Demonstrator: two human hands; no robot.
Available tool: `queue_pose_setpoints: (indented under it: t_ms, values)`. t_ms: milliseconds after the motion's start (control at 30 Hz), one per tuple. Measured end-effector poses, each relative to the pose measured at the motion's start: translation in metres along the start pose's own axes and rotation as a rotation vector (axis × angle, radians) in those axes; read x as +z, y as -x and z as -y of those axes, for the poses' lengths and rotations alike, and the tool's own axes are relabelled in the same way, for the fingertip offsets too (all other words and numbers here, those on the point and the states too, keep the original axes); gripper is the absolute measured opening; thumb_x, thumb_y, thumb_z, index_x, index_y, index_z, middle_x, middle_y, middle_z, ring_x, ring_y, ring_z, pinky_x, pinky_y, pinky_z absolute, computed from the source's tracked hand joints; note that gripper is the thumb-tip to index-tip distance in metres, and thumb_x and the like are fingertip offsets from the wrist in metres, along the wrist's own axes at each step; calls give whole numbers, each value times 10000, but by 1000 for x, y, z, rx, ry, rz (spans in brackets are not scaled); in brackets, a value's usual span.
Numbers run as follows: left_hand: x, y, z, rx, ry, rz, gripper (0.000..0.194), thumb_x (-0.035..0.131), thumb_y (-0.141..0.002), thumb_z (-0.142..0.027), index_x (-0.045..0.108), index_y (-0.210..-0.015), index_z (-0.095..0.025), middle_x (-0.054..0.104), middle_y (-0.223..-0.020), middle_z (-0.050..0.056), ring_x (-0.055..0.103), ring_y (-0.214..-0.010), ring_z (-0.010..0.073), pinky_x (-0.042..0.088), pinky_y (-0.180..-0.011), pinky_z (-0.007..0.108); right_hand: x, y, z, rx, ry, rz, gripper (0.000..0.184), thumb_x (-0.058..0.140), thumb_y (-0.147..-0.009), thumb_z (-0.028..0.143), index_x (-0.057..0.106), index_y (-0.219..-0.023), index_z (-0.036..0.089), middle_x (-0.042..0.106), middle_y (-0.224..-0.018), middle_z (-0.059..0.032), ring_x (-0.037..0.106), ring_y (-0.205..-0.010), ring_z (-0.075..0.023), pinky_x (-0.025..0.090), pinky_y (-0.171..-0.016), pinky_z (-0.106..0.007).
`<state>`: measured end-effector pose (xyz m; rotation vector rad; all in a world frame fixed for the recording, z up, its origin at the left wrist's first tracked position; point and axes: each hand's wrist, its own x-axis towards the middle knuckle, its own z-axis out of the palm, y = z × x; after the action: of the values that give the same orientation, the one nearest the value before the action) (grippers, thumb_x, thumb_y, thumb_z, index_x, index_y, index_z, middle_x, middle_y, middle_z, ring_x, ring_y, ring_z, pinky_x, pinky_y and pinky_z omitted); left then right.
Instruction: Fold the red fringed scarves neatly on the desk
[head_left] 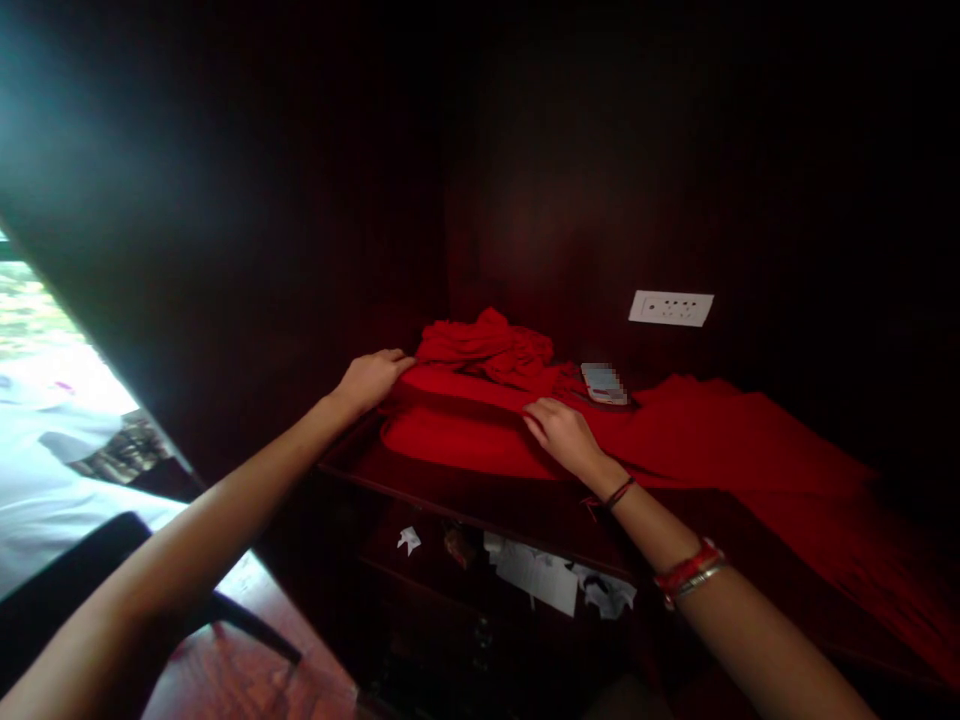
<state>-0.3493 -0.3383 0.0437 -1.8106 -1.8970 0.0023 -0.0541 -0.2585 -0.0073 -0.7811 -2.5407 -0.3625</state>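
Red cloth lies on a dark wooden surface, with one layer folded over another at its front. My left hand grips the upper layer at its left end, fingers closed on the edge. To the right, my right hand pinches the front edge of that same layer, lifted slightly so a dark gap shows beneath. Behind my hands the cloth is bunched in a crumpled heap. More of it spreads flat to the right, ending in what looks like a fringe. A phone rests on the cloth beyond my right hand.
A white socket plate is on the dark back wall. Below the surface, a shelf holds papers and a torn white scrap. A dark panel rises at left; beyond it are a chair and bright white fabric.
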Motion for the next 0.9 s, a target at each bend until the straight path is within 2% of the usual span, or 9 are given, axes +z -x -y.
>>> queue_pose_setpoints:
  t_ms: [100,167,267,333,500,667,733,833,900]
  values:
    - [23,29,-6,69,15,128,382,305,-805,-114,488,-1099,-275,505,-1082,63,470,-994,195,386,-796,294,8,18,6,-192,27,160,213,356,-838,194,567,-835,162,563,-802,-55,501,-783,-134,367,-711,-227]
    - [40,43,-10,86,25,197,398,303,-794,-92,516,-1073,-282,507,-1087,67,461,-1009,196,376,-811,304,16,27,10,-257,52,226,195,374,-830,172,566,-804,159,561,-783,-54,500,-758,-133,371,-681,-227]
    - [55,52,-17,88,24,219,415,318,-775,-90,500,-1095,-280,479,-1132,71,436,-1046,206,367,-827,318,24,33,12,-264,65,221,198,368,-835,182,563,-808,158,555,-795,-53,493,-761,-135,373,-663,-229]
    - [58,51,-20,33,31,224,420,372,-755,-134,452,-1145,-269,447,-1167,76,420,-1065,221,368,-833,322,25,35,11,-262,53,210,211,358,-842,195,564,-812,162,550,-797,-50,489,-766,-134,374,-664,-230]
    - [61,40,-15,-177,98,312,508,381,-747,-189,301,-1243,-260,442,-1152,93,514,-937,211,428,-731,296,26,41,8,-238,32,174,202,373,-836,187,574,-837,167,538,-801,-45,474,-777,-122,363,-712,-225]
    - [58,41,-2,-133,-47,249,389,286,-784,-108,470,-1111,-208,488,-1073,115,473,-975,234,413,-737,313,27,45,7,-260,34,157,187,395,-826,185,578,-864,181,540,-792,-33,465,-754,-122,360,-686,-218]
    - [52,47,-5,-171,-84,261,394,275,-781,-86,489,-1092,-198,497,-1047,126,467,-968,246,412,-718,329,28,45,6,-264,32,150,174,411,-818,179,577,-867,185,541,-786,-29,465,-740,-120,357,-672,-216]
    - [39,54,-17,-235,-83,287,426,357,-754,-105,447,-1153,-227,439,-1143,138,408,-1039,280,381,-760,380,30,45,6,-274,34,119,171,424,-808,158,571,-891,185,545,-782,-31,469,-734,-124,355,-668,-226]
    - [28,54,-27,-158,-23,358,529,467,-701,-146,384,-1205,-281,327,-1270,109,297,-1141,300,308,-852,421,30,46,6,-271,24,81,194,414,-812,152,565,-930,185,547,-786,-37,473,-743,-128,353,-680,-235]
